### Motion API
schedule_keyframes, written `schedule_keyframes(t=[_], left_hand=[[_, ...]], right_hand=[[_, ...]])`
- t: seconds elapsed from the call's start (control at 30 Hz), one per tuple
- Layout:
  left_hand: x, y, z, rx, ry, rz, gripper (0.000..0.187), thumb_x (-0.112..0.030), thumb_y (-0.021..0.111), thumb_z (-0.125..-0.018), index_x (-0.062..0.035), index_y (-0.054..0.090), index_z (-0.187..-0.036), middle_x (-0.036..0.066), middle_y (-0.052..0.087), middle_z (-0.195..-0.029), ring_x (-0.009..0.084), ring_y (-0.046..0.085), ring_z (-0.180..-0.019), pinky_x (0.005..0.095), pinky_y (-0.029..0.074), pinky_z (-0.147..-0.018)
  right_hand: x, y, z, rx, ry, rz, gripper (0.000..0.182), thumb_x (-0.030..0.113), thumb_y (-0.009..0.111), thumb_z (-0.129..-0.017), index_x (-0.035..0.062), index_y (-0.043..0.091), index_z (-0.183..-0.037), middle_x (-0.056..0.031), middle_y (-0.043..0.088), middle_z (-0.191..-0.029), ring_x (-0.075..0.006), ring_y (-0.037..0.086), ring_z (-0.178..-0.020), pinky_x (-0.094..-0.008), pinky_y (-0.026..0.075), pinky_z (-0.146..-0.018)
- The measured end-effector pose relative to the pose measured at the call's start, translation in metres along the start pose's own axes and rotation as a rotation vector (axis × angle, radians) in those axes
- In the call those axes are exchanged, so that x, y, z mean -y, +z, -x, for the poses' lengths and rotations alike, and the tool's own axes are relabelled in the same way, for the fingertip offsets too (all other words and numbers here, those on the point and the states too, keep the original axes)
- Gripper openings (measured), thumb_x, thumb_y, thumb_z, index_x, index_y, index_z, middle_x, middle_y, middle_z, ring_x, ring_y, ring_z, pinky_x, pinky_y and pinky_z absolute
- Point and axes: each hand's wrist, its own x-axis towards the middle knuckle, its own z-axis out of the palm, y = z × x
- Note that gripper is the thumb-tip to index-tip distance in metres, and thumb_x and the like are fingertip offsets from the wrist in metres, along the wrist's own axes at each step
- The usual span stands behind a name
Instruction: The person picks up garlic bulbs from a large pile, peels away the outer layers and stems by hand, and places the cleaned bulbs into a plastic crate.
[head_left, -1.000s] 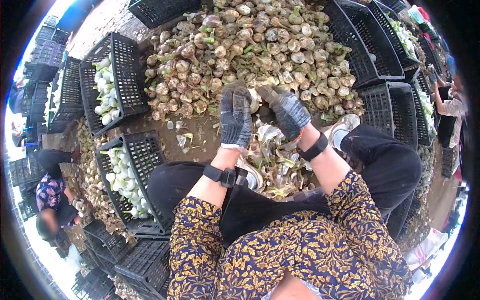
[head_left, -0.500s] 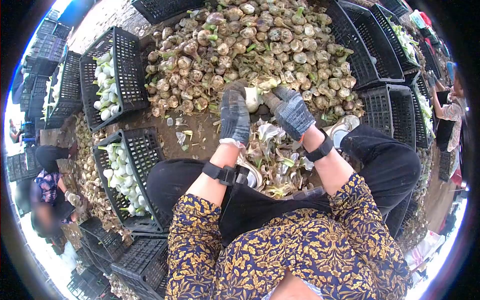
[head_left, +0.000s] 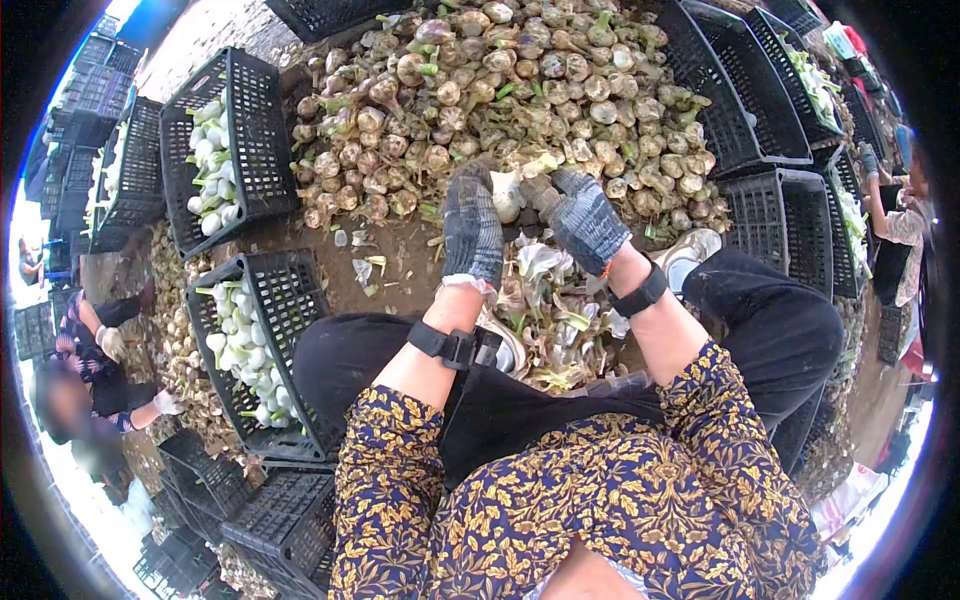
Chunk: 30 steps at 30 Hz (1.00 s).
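Observation:
My left hand, in a grey knit glove with dirty fingers, is closed around a partly peeled garlic bulb. The bulb's white side faces me, and ragged yellowish outer skin sticks out at its far end. Against the bulb's right side, my right hand, gloved the same way, is closed with its brown, soiled fingertips pinching at the bulb; what exactly lies between them is partly hidden. Just beyond both hands spreads a large heap of unpeeled garlic bulbs. Stripped skins lie between my feet.
Black crates of white peeled garlic stand at left, one near and one farther. More black crates line the right. A co-worker in gloves sits at far left; another person is at far right.
The bulb has turned slightly and less of its white side shows. My right fingertips have shifted slightly on it. The left co-worker's hands have moved apart.

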Motion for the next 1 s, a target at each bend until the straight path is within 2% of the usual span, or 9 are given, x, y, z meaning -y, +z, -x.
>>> schedule_keyframes(t=[0.27, 0.3, 0.4, 0.53, 0.67, 0.73, 0.8, 0.93, 1.0], left_hand=[[-0.055, -0.002, -0.002, 0.006, -0.816, 0.613, 0.054, -0.055, 0.028, -0.087, -0.0085, 0.055, -0.096, 0.007, 0.06, -0.071, 0.0193, 0.059, -0.059, 0.0328, 0.05, -0.051], [-0.057, -0.008, -0.001, 0.095, -0.878, 0.686, 0.05, -0.049, 0.039, -0.086, -0.0037, 0.049, -0.105, 0.008, 0.056, -0.097, 0.0161, 0.059, -0.075, 0.0293, 0.051, -0.064], [-0.029, -0.003, 0.009, 0.094, -0.054, 0.011, 0.051, -0.038, 0.05, -0.085, -0.0002, 0.039, -0.117, 0.011, 0.051, -0.106, 0.0175, 0.053, -0.089, 0.0288, 0.045, -0.077], [-0.038, -0.002, 0.008, 0.104, 0.222, -0.033, 0.054, -0.017, 0.062, -0.079, 0.0006, 0.033, -0.122, 0.014, 0.048, -0.107, 0.0179, 0.05, -0.091, 0.0278, 0.043, -0.079], [-0.046, -0.021, -0.006, 0.451, -0.815, 0.894, 0.034, -0.026, 0.052, -0.086, 0.0007, 0.048, -0.106, 0.01, 0.055, -0.093, 0.0111, 0.053, -0.078, 0.0226, 0.045, -0.069], [-0.045, -0.012, 0.0, 0.377, -0.833, 0.726, 0.031, -0.031, 0.05, -0.086, -0.0026, 0.054, -0.098, 0.008, 0.056, -0.085, 0.0091, 0.053, -0.068, 0.0219, 0.046, -0.057], [-0.041, -0.004, 0.004, 0.196, -0.085, 0.068, 0.028, -0.032, 0.051, -0.085, -0.0061, 0.054, -0.095, 0.007, 0.056, -0.085, 0.0093, 0.053, -0.061, 0.022, 0.044, -0.047], [-0.042, -0.014, -0.002, 0.463, -0.611, 0.885, 0.038, -0.039, 0.045, -0.087, -0.0066, 0.05, -0.106, 0.006, 0.057, -0.085, 0.0142, 0.055, -0.066, 0.027, 0.046, -0.059], [-0.037, -0.011, 0.0, 0.411, -0.686, 0.907, 0.039, -0.04, 0.045, -0.087, -0.0079, 0.048, -0.11, 0.006, 0.057, -0.085, 0.0148, 0.056, -0.068, 0.0256, 0.047, -0.058]], right_hand=[[0.002, 0.008, 0.005, -0.114, -0.044, 0.145, 0.017, 0.011, 0.048, -0.081, -0.0004, 0.058, -0.089, -0.0171, 0.059, -0.077, -0.0326, 0.056, -0.07, -0.0363, 0.046, -0.061], [0.005, 0.008, 0.006, -0.118, 0.036, 0.121, 0.016, 0.01, 0.049, -0.08, -0.0005, 0.058, -0.086, -0.0171, 0.058, -0.075, -0.0326, 0.056, -0.069, -0.0369, 0.046, -0.06], [-0.007, 0.003, 0.004, -0.029, 0.116, 0.092, 0.013, 0.009, 0.052, -0.075, -0.0008, 0.058, -0.079, -0.0173, 0.056, -0.07, -0.0339, 0.056, -0.066, -0.0389, 0.045, -0.058], [-0.006, -0.013, -0.001, 0.035, -0.035, 0.274, 0.019, 0.017, 0.05, -0.077, 0.0007, 0.059, -0.078, -0.02, 0.058, -0.074, -0.0351, 0.056, -0.07, -0.0394, 0.046, -0.061], [0.002, -0.019, -0.003, 0.0, 0.131, -0.028, 0.02, 0.016, 0.048, -0.079, 0.0003, 0.059, -0.085, -0.0185, 0.059, -0.074, -0.0332, 0.057, -0.069, -0.0374, 0.047, -0.062], [0.004, -0.018, -0.005, -0.029, 0.349, -0.177, 0.023, 0.016, 0.046, -0.082, -0.0015, 0.058, -0.09, -0.0186, 0.059, -0.077, -0.03, 0.058, -0.068, -0.0341, 0.047, -0.063], [-0.002, -0.013, -0.003, -0.038, 0.343, -0.226, 0.023, 0.017, 0.048, -0.082, -0.0023, 0.057, -0.091, -0.0171, 0.059, -0.078, -0.0262, 0.058, -0.068, -0.0324, 0.046, -0.062], [0.003, -0.01, -0.007, -0.115, 0.769, -1.251, 0.023, 0.017, 0.048, -0.083, -0.002, 0.055, -0.094, -0.0154, 0.059, -0.079, -0.0214, 0.057, -0.067, -0.0294, 0.045, -0.061], [-0.018, -0.005, -0.003, -0.083, 0.69, -1.057, 0.024, 0.017, 0.047, -0.084, -0.0022, 0.055, -0.095, -0.0138, 0.059, -0.077, -0.0209, 0.057, -0.067, -0.0289, 0.045, -0.061]])
